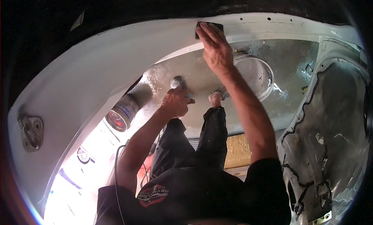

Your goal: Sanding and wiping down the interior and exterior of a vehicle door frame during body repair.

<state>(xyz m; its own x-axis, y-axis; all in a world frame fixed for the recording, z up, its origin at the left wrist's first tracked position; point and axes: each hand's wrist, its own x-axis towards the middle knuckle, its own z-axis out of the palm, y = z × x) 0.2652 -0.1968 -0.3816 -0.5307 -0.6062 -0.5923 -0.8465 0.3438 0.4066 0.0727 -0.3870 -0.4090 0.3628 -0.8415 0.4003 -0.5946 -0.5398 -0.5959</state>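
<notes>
A dark, rectangular sanding block or pad (pixel 220 27) lies against the curved white car body panel (pixel 116 58). My right hand (pixel 217 52) is stretched out over it, fingers laid along its top and pressing it to the panel. Lower down, in front of my legs, my left hand (pixel 175 102) hangs apart from the panel with curled fingers. A small pale-blue bit shows by those fingers, too unclear to name.
A whitish bucket (pixel 271 69) stands on the grey floor beyond my right forearm. To the left is a can (pixel 126 104) with red inside. A bare door shell (pixel 334 108) with loose wiring stands at right. A metal latch (pixel 33 131) sits on the panel's left end.
</notes>
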